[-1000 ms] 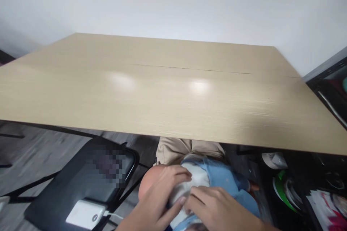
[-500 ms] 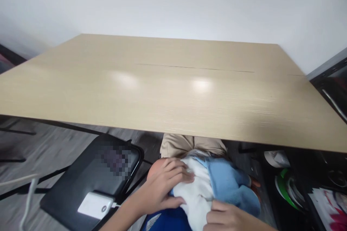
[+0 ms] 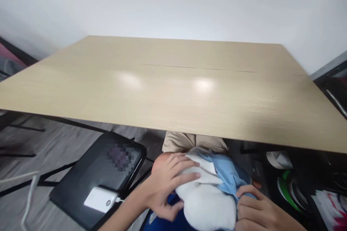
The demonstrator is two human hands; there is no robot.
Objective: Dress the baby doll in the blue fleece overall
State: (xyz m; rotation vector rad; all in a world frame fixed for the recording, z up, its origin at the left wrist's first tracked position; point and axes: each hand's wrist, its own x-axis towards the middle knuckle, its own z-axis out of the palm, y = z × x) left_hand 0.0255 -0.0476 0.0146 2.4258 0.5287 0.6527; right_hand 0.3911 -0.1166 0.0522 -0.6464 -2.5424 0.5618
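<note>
A soft plush toy (image 3: 208, 205) with white fuzzy fabric lies across my lap. Light blue cloth (image 3: 230, 171) covers its right part, and rounded orange parts show at both its far left and right. My left hand (image 3: 173, 184) rests on the white fabric from the left, fingers spread and thumb apart. On the right, my right hand (image 3: 255, 209) is closed with curled fingers around the edge where blue cloth meets white. What lies inside that grip is partly hidden. Dark blue fabric (image 3: 173, 220) shows beneath the toy.
A light wooden table (image 3: 173, 94) stands in front of me, against a white wall. To my left, a black stool seat (image 3: 81, 184) bears a white power bank (image 3: 99, 199) with a cable plugged in. At right, a dark shelf holds a green-rimmed round item (image 3: 288, 191) and papers (image 3: 328, 205).
My right hand has moved right and up, pulling the cloth edge so more rounded white fabric shows. My left hand has spread its fingers and stays on the toy. The view has shifted slightly.
</note>
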